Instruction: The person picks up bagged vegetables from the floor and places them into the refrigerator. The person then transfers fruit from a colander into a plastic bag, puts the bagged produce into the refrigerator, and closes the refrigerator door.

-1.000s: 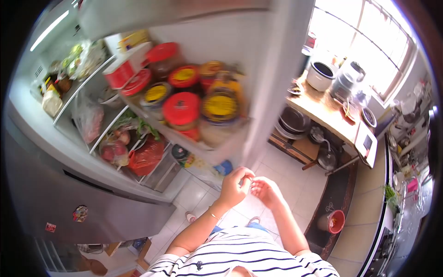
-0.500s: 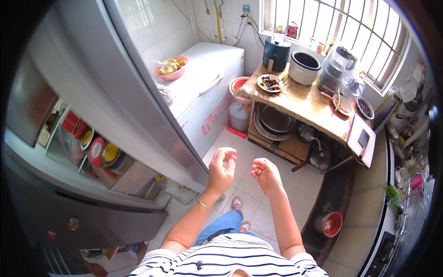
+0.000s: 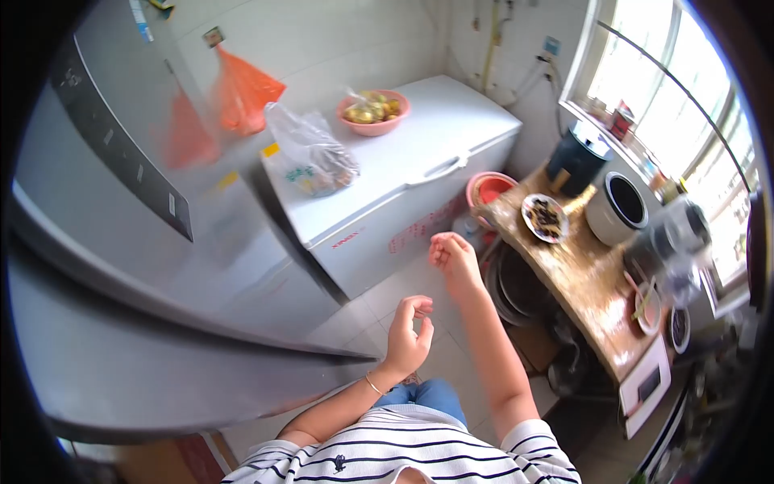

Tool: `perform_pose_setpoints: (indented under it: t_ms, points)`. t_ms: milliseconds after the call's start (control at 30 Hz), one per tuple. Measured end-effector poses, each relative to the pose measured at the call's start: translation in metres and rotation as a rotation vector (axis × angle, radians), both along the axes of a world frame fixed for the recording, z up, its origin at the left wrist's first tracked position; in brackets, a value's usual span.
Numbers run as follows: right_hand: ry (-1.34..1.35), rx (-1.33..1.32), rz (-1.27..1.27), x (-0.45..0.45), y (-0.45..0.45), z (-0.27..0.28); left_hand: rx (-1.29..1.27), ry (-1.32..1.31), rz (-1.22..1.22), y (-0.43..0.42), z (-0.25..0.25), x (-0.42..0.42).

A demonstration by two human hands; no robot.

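Observation:
My left hand is raised in front of my striped shirt, its fingers curved with a gap to the thumb and nothing in it. A thin bracelet circles that wrist. Farther forward and to the right is my right hand, its fingers loosely curled; no object shows in it. The two hands are apart. Left of them stands the grey refrigerator, its door closed or nearly so. Beyond the hands is the white chest freezer, which neither hand touches.
On the freezer lie a plastic bag and a pink basin of fruit. An orange bag hangs on the wall. The wooden table at right holds a plate of food, a rice cooker and a blender.
The refrigerator door has swung from open to covering the shelves. The view has turned left toward the freezer. My right hand has moved forward, ahead of my left hand.

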State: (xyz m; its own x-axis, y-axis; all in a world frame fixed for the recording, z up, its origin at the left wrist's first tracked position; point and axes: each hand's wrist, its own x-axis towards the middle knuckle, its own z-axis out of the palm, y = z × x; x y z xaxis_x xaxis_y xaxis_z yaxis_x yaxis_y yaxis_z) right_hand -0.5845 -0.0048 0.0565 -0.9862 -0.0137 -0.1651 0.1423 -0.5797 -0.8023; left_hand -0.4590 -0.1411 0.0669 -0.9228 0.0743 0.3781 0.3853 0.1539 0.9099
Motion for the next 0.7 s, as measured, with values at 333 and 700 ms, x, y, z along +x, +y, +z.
perform_pose_setpoints:
  t_ms: [333,700]
  points:
    - [0.172,0.259,0.332,-0.231,-0.112,0.013,-0.045,-0.054,0.487,-0.015,-0.01,-0.065]
    - [1.006,1.041,-0.003,-0.471,-0.285,0.02,-0.154,-0.055,0.961,-0.026,-0.008,-0.173]
